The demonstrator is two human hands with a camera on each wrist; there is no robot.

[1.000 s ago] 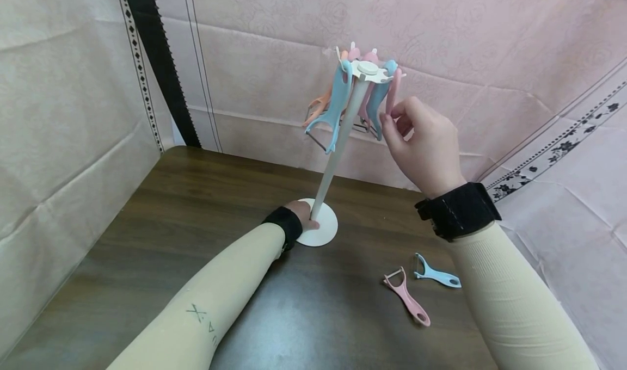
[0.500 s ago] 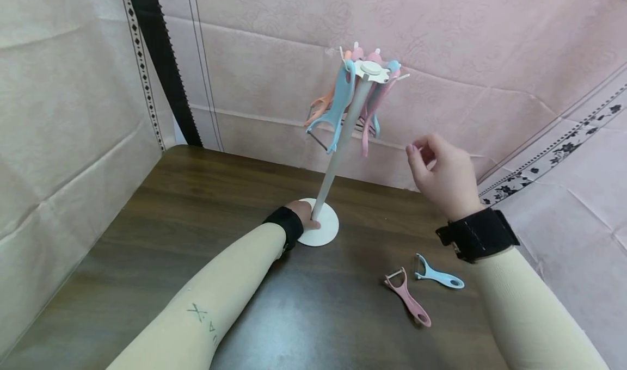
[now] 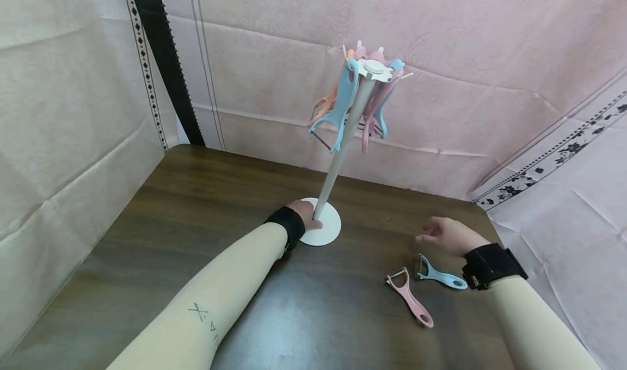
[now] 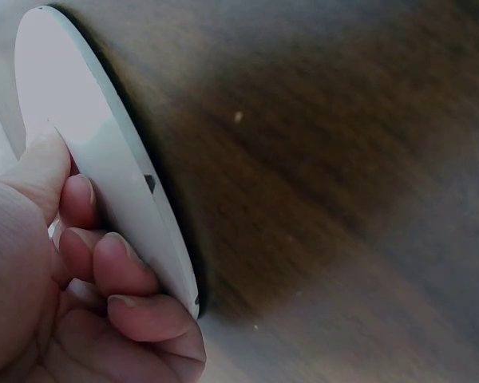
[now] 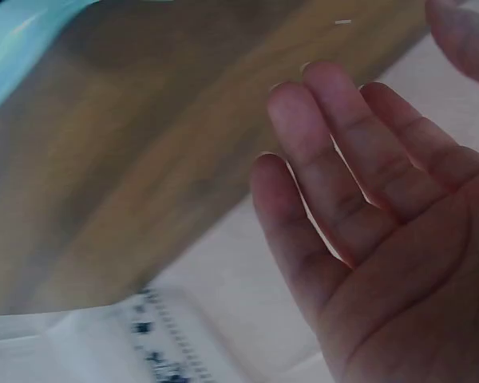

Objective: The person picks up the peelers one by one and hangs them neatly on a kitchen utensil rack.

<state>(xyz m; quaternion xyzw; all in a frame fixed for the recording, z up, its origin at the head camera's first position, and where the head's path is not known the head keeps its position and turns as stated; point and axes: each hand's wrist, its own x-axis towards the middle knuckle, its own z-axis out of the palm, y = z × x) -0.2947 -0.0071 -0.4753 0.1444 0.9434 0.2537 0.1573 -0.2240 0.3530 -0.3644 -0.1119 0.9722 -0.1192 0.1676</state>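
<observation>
A white display stand (image 3: 346, 133) leans in the head view, with pink, light-blue and orange Y-shaped peelers hanging from its top hooks. One blue peeler (image 3: 344, 95) hangs at the front left, and a pink peeler (image 3: 373, 109) at the right. My left hand (image 3: 303, 212) holds the stand low down, its thumb on the round base (image 4: 104, 136) and its fingers curled. Above the table at the right, my right hand (image 3: 453, 236) holds nothing; its fingers (image 5: 303, 128) are relaxed. Just below it lies a blue peeler (image 3: 443, 276), with a pink peeler (image 3: 413, 302) to its left.
A brown wooden table (image 3: 196, 196) carries everything. Pale patterned cloth (image 3: 274, 87) hangs behind and at the sides. The table's back right corner lies close beyond my right hand.
My right hand let go of the pink peeler on the right hook, which swung and now hangs there. The hand has come down towards the blue peeler. My left hand stays at the base.
</observation>
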